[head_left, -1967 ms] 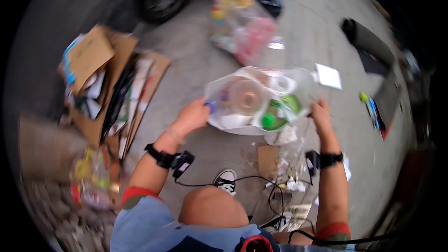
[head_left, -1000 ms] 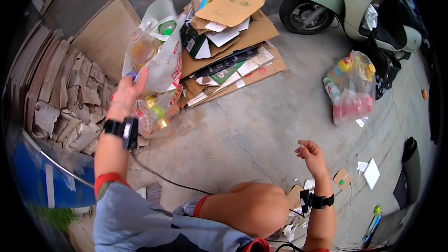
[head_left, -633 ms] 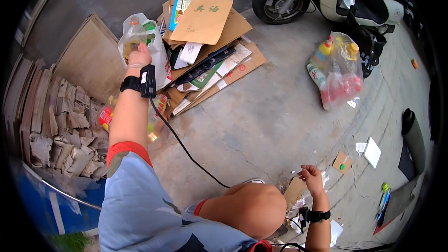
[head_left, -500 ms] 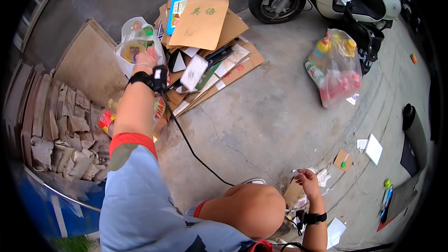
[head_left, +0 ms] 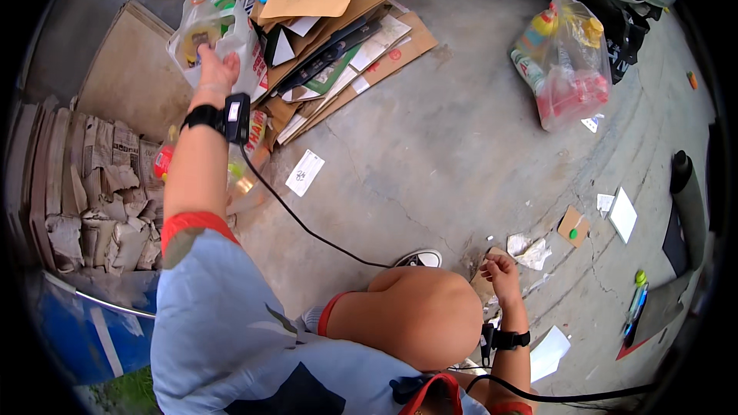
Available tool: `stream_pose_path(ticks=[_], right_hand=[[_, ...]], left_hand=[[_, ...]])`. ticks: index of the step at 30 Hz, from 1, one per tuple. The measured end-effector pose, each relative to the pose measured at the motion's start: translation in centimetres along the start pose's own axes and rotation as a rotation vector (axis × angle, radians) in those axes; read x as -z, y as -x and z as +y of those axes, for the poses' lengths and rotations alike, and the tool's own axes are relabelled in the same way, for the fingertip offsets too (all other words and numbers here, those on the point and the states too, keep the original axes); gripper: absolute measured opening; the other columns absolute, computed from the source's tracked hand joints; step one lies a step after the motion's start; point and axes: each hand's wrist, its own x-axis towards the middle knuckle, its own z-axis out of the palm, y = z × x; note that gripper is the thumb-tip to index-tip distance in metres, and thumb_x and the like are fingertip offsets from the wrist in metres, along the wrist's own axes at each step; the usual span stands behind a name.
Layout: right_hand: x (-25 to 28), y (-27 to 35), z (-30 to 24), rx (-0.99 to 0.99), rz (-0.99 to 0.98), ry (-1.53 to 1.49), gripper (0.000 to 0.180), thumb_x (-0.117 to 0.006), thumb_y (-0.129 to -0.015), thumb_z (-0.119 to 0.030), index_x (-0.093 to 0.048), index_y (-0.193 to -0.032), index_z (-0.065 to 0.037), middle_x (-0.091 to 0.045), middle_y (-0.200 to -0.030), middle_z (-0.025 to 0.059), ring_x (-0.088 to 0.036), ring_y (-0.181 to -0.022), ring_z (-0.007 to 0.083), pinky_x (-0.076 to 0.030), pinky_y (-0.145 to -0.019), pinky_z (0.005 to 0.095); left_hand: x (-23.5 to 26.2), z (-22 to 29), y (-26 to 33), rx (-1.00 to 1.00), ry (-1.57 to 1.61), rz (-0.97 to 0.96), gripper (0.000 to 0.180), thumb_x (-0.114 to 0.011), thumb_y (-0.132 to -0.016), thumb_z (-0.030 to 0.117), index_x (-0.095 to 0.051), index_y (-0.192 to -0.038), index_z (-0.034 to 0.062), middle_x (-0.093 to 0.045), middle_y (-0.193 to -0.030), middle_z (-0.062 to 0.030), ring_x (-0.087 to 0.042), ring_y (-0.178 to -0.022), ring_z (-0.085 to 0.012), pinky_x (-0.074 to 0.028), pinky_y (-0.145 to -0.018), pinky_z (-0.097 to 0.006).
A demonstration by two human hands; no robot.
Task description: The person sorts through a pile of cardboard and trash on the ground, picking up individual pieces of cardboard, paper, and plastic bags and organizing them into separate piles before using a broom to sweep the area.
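One clear bag of bottles (head_left: 211,31) sits against the cardboard pile (head_left: 338,27), left hand (head_left: 215,69) open-fingered on it, seemingly just placed. Right hand (head_left: 501,270) loosely curled, empty. Second bag (head_left: 565,61) remains uncollected.

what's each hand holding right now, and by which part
The left hand is at the top of a clear plastic bag of bottles, fingers against its gathered upper edge; a closed grip cannot be confirmed. The right hand holds nothing, loosely curled above the concrete floor.
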Motion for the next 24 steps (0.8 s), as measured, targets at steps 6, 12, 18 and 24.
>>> stream_pose_path(ticks=[6,12,18,24], right_hand=[[-1.1,-0.1,-0.1,-0.032,0.01,-0.034,0.02,-0.046,-0.08,-0.012,-0.053,-0.095,-0.001,-0.057,-0.071,0.0032,-0.05,-0.059,0.0084,-0.039,-0.056,0.0203],[-2.5,-0.4,1.0,-0.044,0.045,-0.135,0.019,-0.046,-0.081,-0.011,-0.052,-0.095,0.0,-0.056,-0.07,0.0039,-0.05,-0.059,0.0088,-0.04,-0.056,0.0214],[-0.7,-1.7,1.0,-0.059,0.049,-0.006,0.02,-0.045,-0.079,-0.01,-0.051,-0.095,0.002,-0.057,-0.073,0.0069,-0.053,-0.064,0.0114,-0.043,-0.059,0.0232],[2.2,-3.3,1.8,-0.08,0.107,0.036,0.024,-0.044,-0.077,-0.01,-0.051,-0.096,0.002,-0.058,-0.074,0.0096,-0.054,-0.064,0.0132,-0.044,-0.06,0.0246]], left_hand=[[-5.1,4.0,-2.9,-0.216,0.235,-0.139,0.048,-0.037,-0.073,0.044,-0.041,-0.096,0.0033,-0.047,-0.093,-0.0104,-0.05,-0.077,-0.0218,-0.043,-0.062,-0.028],[-2.7,-0.2,-7.5,-0.198,-0.124,-0.033,0.06,-0.03,-0.072,0.056,-0.037,-0.105,0.0063,-0.051,-0.087,-0.0113,-0.052,-0.069,-0.0237,-0.045,-0.053,-0.031],[-1.8,-3.5,1.8,-0.356,-0.364,-0.179,0.065,-0.034,-0.079,0.055,-0.024,-0.124,0.0091,-0.035,-0.114,-0.0006,-0.042,-0.084,-0.0157,-0.038,-0.074,-0.027],[-9.0,-14.6,10.9,-0.397,-0.384,-0.073,0.044,-0.059,-0.067,0.028,-0.041,-0.1,0.0063,-0.046,-0.082,-0.0094,-0.047,-0.063,-0.0171,-0.042,-0.049,-0.024]])
